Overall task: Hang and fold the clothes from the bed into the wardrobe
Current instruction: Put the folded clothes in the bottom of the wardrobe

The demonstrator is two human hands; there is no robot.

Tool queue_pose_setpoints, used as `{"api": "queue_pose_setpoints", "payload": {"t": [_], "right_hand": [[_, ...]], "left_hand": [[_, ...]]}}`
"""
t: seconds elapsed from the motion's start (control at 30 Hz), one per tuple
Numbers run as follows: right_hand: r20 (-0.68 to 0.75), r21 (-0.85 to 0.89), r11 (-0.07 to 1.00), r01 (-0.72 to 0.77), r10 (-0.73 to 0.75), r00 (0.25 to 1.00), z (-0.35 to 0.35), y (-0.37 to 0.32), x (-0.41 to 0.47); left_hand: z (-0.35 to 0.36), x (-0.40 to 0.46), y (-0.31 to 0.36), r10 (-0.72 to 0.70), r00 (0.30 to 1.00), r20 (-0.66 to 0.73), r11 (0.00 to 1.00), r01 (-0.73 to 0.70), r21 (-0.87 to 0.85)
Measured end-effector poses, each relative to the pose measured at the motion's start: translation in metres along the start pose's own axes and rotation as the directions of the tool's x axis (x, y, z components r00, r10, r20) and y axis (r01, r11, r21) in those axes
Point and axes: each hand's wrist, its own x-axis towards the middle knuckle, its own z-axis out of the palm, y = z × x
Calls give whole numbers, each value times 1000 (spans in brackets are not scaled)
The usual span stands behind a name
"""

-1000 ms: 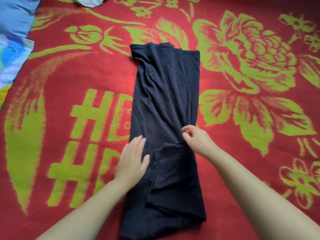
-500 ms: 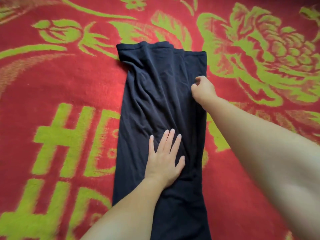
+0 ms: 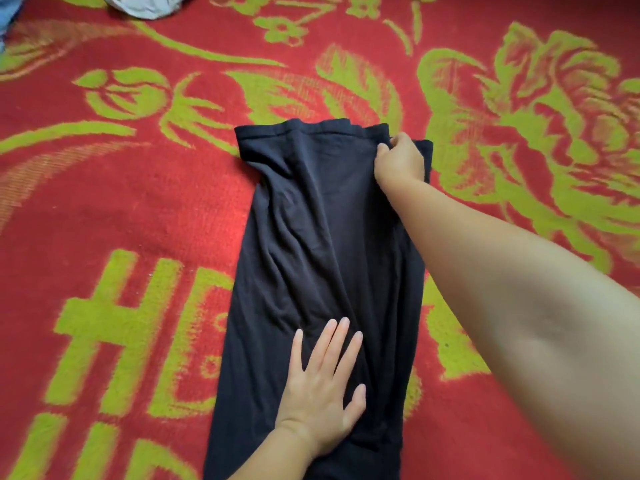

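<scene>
so far only part of the job looks done: one dark garment (image 3: 322,271) lies on the red-and-green blanket (image 3: 121,209) of the bed, already narrowed into a long strip that runs away from the person, with its sides turned in and a hemmed end at the far side. it is wrinkled down the middle and not yet folded across its length, so by my reckoning the crosswise folds are left, and after that the carrying to the wardrobe, which is nowhere in sight. a pale bit of cloth (image 3: 145,5) pokes in at the top edge, possibly another piece waiting its turn, though too little of it shows to be sure. the left hand (image 3: 323,386) lies flat on the near half of the garment, fingers straight and slightly spread, pressing it down and gripping nothing. the right arm reaches long across the strip, and the right hand (image 3: 398,161) sits at the far right corner with its fingers curled and pinching the top layer of fabric there, as if to tug that edge straight or lift it for the next fold.
</scene>
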Motion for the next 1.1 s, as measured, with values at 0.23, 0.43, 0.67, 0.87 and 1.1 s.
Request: {"api": "queue_pose_setpoints", "payload": {"t": [0.23, 0.43, 0.67, 0.87, 1.1], "right_hand": [[-210, -5, 1000, -11, 10, 978, -35, 48, 17], [-54, 22, 999, -41, 42, 998, -44, 46, -7], [42, -239, 971, 1, 10, 999, -36, 79, -130], [101, -582, 802, 133, -91, 991, -39, 117, -170], [158, -639, 581, 504, -542, 825, -23, 119, -254]], "left_hand": [[2, 1, 0, 7, 999, -41, 1000, -6, 9], [0, 1, 0, 2, 1000, -18, 1000, -1, 8], [1, 3, 0, 3, 999, -35, 1000, -4, -13], [0, 1, 1, 9, 999, -53, 1000, -10, -19], [-24, -16, -2, -10, 998, 68, 988, 21, -153]]}}
